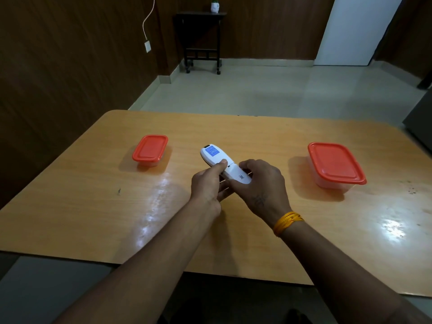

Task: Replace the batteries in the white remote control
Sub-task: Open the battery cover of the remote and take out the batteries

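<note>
A: Laminate, orange-brown and glossy, that's the table [93,206]. What sits on it?

B: Biggest first: a clear tub with a red lid [336,163] near the right edge, lid on. A smaller red-lidded tub [150,148] sits toward the left edge, also closed. I cannot tell what either holds.

A: And the remote?

B: The white remote control [222,163] is held just above the middle of the table, back side up, a blue label near its far end. The left hand [210,185] grasps the body, thumb laid across the back. The right hand [261,183] has its fingers curled round the near end, where the battery cover [236,175] is.

A: Is the cover off?

B: Not yet, I'd say. A seam shows just beyond the right hand's grip, so the step in hand looks like sliding that cover off.

A: How would you do it well?

B: Keep the left hand firm on the body so it doesn't twist. Press down at the seam and push the cover straight along the remote's length toward the near end, not prying upward, which could snap a clip. Stay low over the table, so a cover or battery that slips free lands close by.
</note>
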`<state>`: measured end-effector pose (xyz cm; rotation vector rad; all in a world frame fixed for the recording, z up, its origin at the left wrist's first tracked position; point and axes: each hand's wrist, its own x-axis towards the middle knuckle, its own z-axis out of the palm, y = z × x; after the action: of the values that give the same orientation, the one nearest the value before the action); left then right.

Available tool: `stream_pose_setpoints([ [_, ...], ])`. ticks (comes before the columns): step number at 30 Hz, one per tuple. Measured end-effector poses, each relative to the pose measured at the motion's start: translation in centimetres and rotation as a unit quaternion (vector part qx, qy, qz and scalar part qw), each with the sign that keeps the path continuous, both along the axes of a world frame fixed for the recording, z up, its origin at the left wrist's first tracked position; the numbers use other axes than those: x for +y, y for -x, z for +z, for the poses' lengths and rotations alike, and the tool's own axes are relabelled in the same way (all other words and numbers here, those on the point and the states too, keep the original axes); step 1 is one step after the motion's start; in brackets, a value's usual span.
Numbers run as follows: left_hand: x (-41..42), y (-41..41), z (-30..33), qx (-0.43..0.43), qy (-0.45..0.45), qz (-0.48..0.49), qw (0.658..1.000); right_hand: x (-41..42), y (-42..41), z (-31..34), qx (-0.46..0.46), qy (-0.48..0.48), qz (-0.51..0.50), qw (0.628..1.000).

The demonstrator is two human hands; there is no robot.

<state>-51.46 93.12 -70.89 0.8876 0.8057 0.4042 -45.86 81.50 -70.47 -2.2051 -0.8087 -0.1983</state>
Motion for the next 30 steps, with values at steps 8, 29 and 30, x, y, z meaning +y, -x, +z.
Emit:
stream_pose_setpoints([
  [8,-0.6,-0.1,0.1,-0.005,-0.027,0.040,0.999,-0.5,0.6,-0.6,-0.123,-0.004,0.010,0.992],
  [29,0.4,-0.4,-1.3,0.035,-0.045,0.013,0.998,-3.0,-4.4,-4.0,0.017,0.054,-0.106,0.993],
  [30,0.4,-0.4,-1.5,0.036,-0.045,0.012,0.998,-3.2,-4.5,-4.4,0.015,0.070,-0.107,0.992],
])
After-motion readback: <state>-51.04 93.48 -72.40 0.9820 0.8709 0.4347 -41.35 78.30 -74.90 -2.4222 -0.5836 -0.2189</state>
